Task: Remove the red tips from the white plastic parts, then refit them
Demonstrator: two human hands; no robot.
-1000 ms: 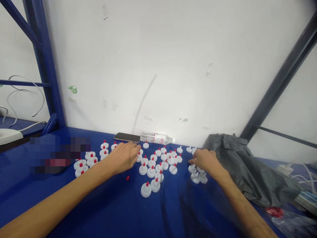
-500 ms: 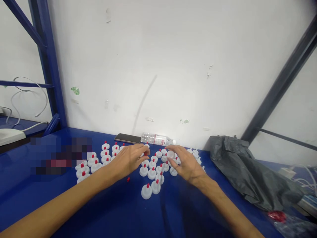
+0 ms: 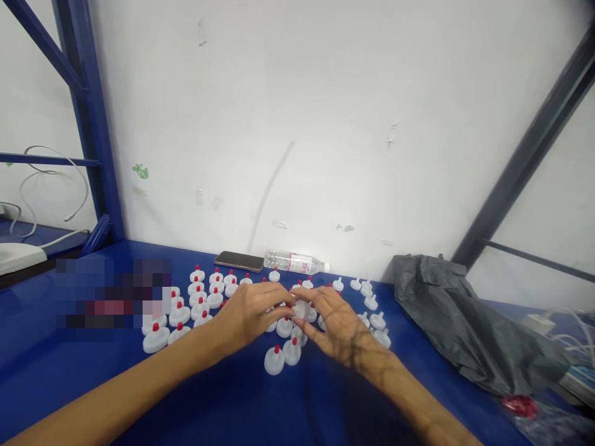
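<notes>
Several white bottle caps with red tips (image 3: 195, 297) stand in rows on the blue table (image 3: 232, 396). Further white caps without red tips (image 3: 372, 303) lie to the right. My left hand (image 3: 248, 313) and my right hand (image 3: 337, 322) meet over the middle of the rows. Between their fingertips they pinch one white cap (image 3: 300, 308). Two capped pieces (image 3: 282, 356) stand just in front of the hands.
A phone (image 3: 238, 261) and a lying water bottle (image 3: 295, 262) rest against the white wall. A crumpled grey plastic bag (image 3: 460, 322) covers the right side. Blue rack posts stand at left (image 3: 88, 118) and right. Cables and a power strip lie at the far right.
My right hand came from the uncapped pieces on the right to the middle, carrying a white cap. The left hand closed in to meet it. The view dipped slightly.
</notes>
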